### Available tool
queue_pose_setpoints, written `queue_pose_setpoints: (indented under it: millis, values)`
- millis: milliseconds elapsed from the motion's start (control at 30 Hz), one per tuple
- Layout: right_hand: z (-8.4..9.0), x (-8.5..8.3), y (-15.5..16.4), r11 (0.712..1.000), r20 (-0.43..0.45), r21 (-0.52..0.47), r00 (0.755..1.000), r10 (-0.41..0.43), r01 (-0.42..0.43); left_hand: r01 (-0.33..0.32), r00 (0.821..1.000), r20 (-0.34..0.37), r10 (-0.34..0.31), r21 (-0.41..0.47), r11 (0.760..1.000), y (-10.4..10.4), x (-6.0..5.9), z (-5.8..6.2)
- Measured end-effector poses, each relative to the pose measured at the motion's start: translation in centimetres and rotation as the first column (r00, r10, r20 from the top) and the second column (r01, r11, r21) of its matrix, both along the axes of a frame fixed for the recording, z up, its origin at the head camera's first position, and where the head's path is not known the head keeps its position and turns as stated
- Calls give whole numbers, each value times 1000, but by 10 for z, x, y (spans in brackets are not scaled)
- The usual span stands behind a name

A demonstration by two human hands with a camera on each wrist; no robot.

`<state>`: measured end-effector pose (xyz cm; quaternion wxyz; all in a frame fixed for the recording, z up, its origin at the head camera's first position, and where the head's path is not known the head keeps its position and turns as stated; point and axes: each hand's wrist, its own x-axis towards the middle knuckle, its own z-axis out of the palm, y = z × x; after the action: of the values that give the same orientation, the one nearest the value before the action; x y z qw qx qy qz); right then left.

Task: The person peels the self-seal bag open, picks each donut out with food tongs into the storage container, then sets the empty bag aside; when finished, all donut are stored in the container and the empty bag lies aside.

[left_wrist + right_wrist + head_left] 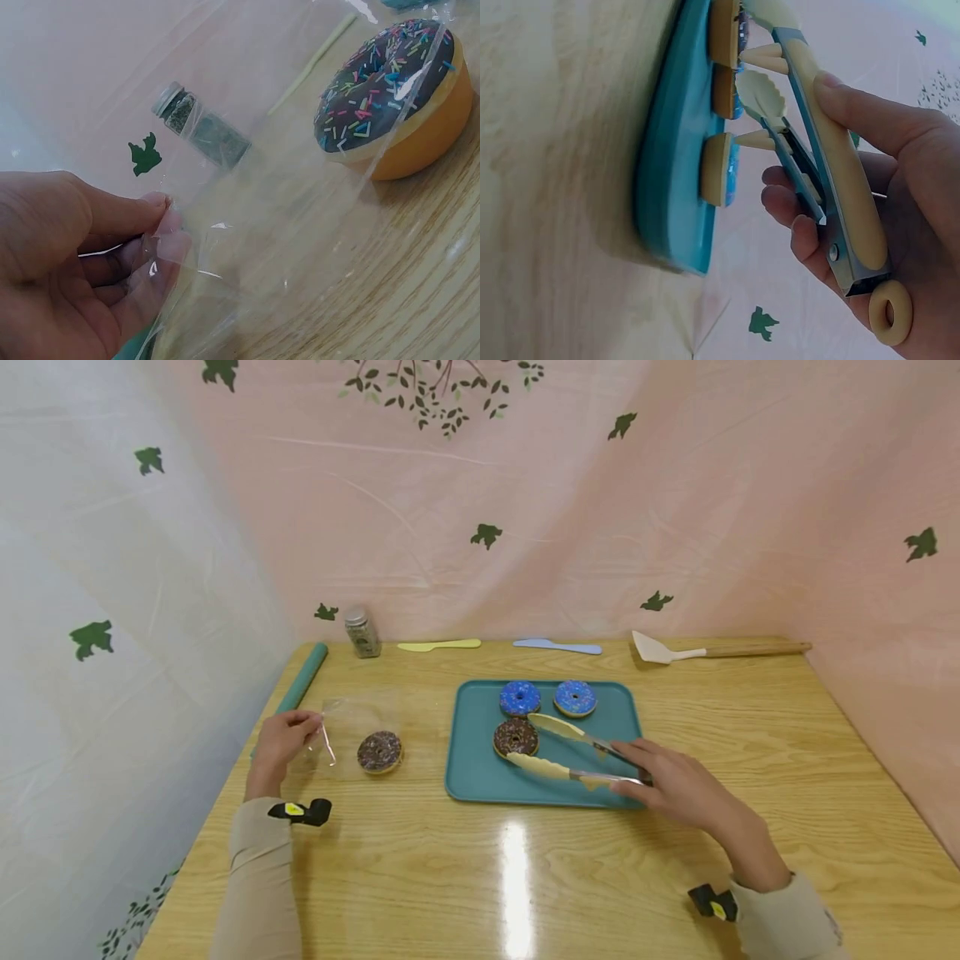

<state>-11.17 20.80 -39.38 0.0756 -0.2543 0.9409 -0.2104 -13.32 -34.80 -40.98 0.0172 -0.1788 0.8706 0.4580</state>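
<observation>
A clear plastic bag [341,731] is lying flat at centre left, its edge being pinched, with a chocolate sprinkled donut [379,752] sitting at its right end. Cream-tipped tongs [573,752] are spreading open around a second chocolate donut [515,737] at frame centre.

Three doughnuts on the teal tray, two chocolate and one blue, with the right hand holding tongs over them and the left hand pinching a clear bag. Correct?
Not quite: the tray holds two blue doughnuts and one chocolate doughnut, as the head view shows. The right hand does hold the tongs, and the left hand pinches the clear bag.
</observation>
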Motion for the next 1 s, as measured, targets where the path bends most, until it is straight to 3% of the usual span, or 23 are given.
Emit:
queue_pose_setpoints:
  millis: [200,433,700,1000]
  values:
    - [9,-9,-16,999,-51,-13,998,38,-38,22,1000,-2,-22,-40,999,-1,0,-1]
    - [15,-25,-59,986,-115,28,980,164,-162,33,999,8,-33,-52,998,1,0,0]
    - [24,-40,-110,958,-98,99,956,277,-267,42,999,11,-41,-33,999,0,1,-1]
    - [14,-54,-143,938,-61,123,941,333,-324,50,999,16,-50,-23,998,-2,0,-2]
